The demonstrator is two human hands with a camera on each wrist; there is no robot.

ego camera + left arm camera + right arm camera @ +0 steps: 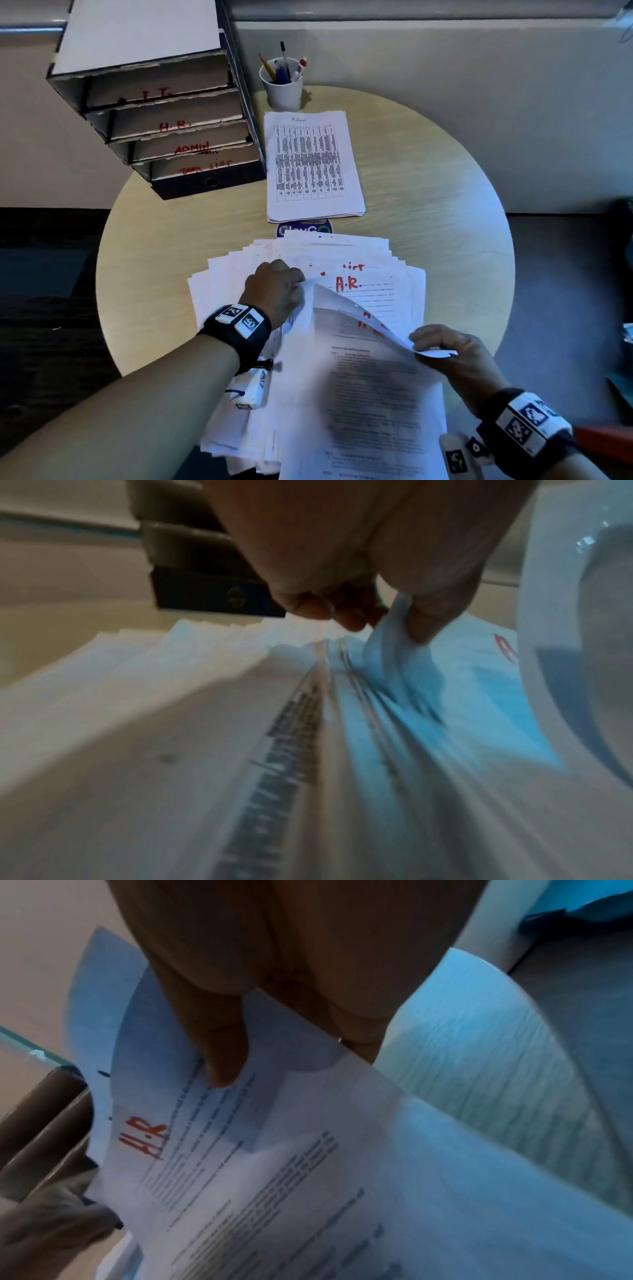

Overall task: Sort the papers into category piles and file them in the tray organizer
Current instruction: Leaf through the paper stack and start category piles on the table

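A fanned heap of white papers (376, 301) with red category marks covers the near half of the round table (445, 205). My left hand (277, 291) sits on the heap and pinches the edge of one sheet (387, 631). My right hand (448, 353) pinches several lifted sheets (356, 315) by their right edge and curls them up; the page under them reads "H.R" (143, 1137). A sorted pile headed "Admin" (311, 164) lies behind the heap. The tray organizer (178, 137) stands at the back left, its trays marked I.T., H.R., ADMIN and a fourth, partly hidden label.
A white cup (282, 85) of pens and pencils stands behind the Admin pile. A round blue sticker (301, 229) shows between the pile and the heap. Bare tabletop lies to the right of the Admin pile. A grey wall panel (445, 85) runs behind the table.
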